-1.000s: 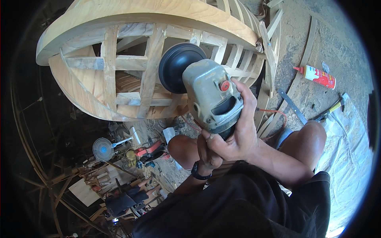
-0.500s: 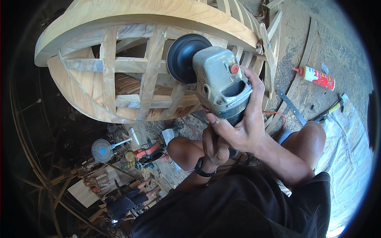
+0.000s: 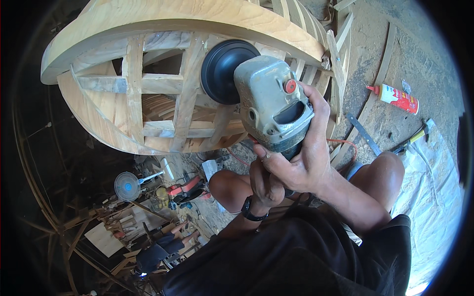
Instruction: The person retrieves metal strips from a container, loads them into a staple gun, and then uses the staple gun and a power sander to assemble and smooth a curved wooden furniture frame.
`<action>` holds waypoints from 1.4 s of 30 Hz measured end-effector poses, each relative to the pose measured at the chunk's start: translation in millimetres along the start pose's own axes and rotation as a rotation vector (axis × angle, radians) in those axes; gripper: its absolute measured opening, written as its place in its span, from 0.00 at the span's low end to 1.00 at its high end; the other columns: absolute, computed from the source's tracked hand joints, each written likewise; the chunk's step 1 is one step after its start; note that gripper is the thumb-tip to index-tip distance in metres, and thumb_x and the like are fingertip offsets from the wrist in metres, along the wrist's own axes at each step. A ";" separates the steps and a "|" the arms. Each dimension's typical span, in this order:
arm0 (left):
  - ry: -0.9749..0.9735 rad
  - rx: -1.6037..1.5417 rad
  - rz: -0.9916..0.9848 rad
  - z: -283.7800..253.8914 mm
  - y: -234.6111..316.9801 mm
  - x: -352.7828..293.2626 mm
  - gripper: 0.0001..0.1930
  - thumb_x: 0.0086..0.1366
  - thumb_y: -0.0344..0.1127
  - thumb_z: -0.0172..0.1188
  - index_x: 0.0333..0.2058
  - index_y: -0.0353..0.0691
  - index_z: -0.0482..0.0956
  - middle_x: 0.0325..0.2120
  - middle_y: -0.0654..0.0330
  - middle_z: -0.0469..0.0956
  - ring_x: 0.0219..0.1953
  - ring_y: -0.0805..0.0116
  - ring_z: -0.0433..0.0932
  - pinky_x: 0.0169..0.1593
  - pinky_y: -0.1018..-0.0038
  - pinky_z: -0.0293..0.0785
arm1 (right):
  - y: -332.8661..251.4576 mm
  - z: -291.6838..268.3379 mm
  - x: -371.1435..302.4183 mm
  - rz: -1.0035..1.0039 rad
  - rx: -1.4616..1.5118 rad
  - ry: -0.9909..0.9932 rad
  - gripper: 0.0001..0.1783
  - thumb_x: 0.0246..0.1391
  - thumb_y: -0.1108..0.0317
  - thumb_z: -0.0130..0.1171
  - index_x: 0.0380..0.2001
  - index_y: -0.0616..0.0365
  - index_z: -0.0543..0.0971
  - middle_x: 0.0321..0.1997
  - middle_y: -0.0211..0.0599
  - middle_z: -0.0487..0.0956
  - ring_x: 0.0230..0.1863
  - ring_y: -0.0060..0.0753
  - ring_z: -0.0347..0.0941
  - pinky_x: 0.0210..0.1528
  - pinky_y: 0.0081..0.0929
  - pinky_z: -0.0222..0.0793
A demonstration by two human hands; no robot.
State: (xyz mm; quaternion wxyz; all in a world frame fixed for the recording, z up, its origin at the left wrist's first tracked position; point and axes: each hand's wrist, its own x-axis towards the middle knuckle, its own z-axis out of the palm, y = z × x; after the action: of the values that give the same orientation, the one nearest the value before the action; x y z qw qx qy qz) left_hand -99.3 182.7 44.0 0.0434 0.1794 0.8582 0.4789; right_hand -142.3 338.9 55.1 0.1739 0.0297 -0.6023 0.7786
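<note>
An angle grinder [image 3: 269,98] with a grey metal head and a red button is held in both my hands. Its round black disc [image 3: 222,71] faces the wooden slats of a curved, boat-shaped frame [image 3: 185,89]; contact between them cannot be made out. My right hand [image 3: 313,155] wraps around the grinder's body just behind the head, with the thumb across it. Lower down, my left hand [image 3: 266,185], with a dark watch at the wrist, is closed around the rear of the grinder, and its grip is partly hidden.
At the right, a red-and-white glue bottle [image 3: 399,98], a metal ruler [image 3: 364,133] and a long wood strip [image 3: 380,74] lie on the dusty floor beside a pale sheet [image 3: 429,182]. An orange cord [image 3: 348,143] runs behind my right arm. A fan [image 3: 127,186] and another person [image 3: 158,254] are at the lower left.
The grinder and its disc have shifted slightly left across the frame's slats. Both hands keep their hold on it.
</note>
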 end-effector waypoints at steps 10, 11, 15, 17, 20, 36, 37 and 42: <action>0.053 0.090 0.065 0.6 -8.0 -8.2 0.26 0.68 0.47 0.46 0.53 0.27 0.67 0.46 0.44 0.73 0.45 0.49 0.76 0.47 0.61 0.73 | 3.5 3.5 -5.8 0.033 0.095 -0.010 0.53 0.41 0.65 0.66 0.62 0.72 0.44 0.57 0.52 0.58 0.59 0.41 0.59 0.61 0.36 0.55; 0.065 0.133 0.103 1.2 -7.9 -9.8 0.26 0.68 0.47 0.46 0.53 0.27 0.67 0.47 0.44 0.73 0.45 0.49 0.76 0.47 0.61 0.73 | -0.9 0.7 -3.3 0.028 0.096 -0.007 0.53 0.41 0.65 0.66 0.62 0.72 0.44 0.57 0.52 0.58 0.59 0.41 0.59 0.61 0.36 0.55; 0.145 0.333 0.231 2.9 -19.7 -16.9 0.26 0.68 0.46 0.45 0.53 0.27 0.67 0.47 0.44 0.73 0.46 0.49 0.76 0.47 0.61 0.73 | -1.6 0.2 -0.3 0.033 0.067 -0.015 0.53 0.41 0.65 0.66 0.62 0.72 0.44 0.56 0.52 0.58 0.58 0.41 0.60 0.61 0.36 0.56; 0.108 0.156 0.110 5.2 -4.6 -10.1 0.25 0.69 0.45 0.44 0.55 0.27 0.66 0.48 0.44 0.72 0.47 0.50 0.76 0.47 0.62 0.73 | -0.4 0.9 -0.2 0.047 0.113 -0.016 0.53 0.41 0.65 0.66 0.62 0.72 0.44 0.56 0.52 0.58 0.58 0.41 0.60 0.61 0.36 0.56; 0.208 0.096 0.120 8.4 14.1 9.1 0.27 0.68 0.47 0.45 0.55 0.27 0.66 0.48 0.43 0.73 0.47 0.50 0.76 0.49 0.62 0.73 | 0.2 -1.2 -0.3 0.045 0.077 -0.014 0.52 0.42 0.65 0.66 0.62 0.72 0.44 0.56 0.52 0.59 0.57 0.41 0.61 0.61 0.35 0.56; -0.052 -0.107 0.020 -0.7 15.9 10.1 0.33 0.65 0.56 0.47 0.52 0.27 0.69 0.44 0.44 0.77 0.46 0.52 0.78 0.49 0.64 0.73 | -4.7 -6.0 5.3 -0.065 0.022 -0.050 0.53 0.40 0.63 0.67 0.61 0.71 0.45 0.54 0.58 0.61 0.53 0.49 0.65 0.57 0.38 0.61; -0.062 -0.122 0.016 -1.1 16.9 8.8 0.33 0.65 0.56 0.47 0.51 0.27 0.69 0.43 0.45 0.77 0.46 0.52 0.78 0.48 0.64 0.73 | -7.6 -8.1 3.5 -0.038 0.051 -0.113 0.53 0.39 0.65 0.67 0.62 0.71 0.45 0.56 0.52 0.59 0.57 0.41 0.60 0.61 0.34 0.56; -0.152 -0.213 0.022 -9.1 22.1 9.5 0.34 0.65 0.58 0.47 0.51 0.27 0.70 0.41 0.45 0.78 0.44 0.53 0.79 0.47 0.65 0.74 | -2.8 -7.8 0.5 -0.114 -0.012 -0.057 0.53 0.38 0.63 0.67 0.62 0.71 0.47 0.56 0.51 0.58 0.58 0.41 0.59 0.62 0.35 0.54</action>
State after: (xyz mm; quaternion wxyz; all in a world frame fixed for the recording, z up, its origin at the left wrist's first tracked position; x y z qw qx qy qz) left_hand -104.5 189.2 68.3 0.1221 0.2188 0.7947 0.5529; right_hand -140.6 347.0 55.7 0.2008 0.0851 -0.6089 0.7627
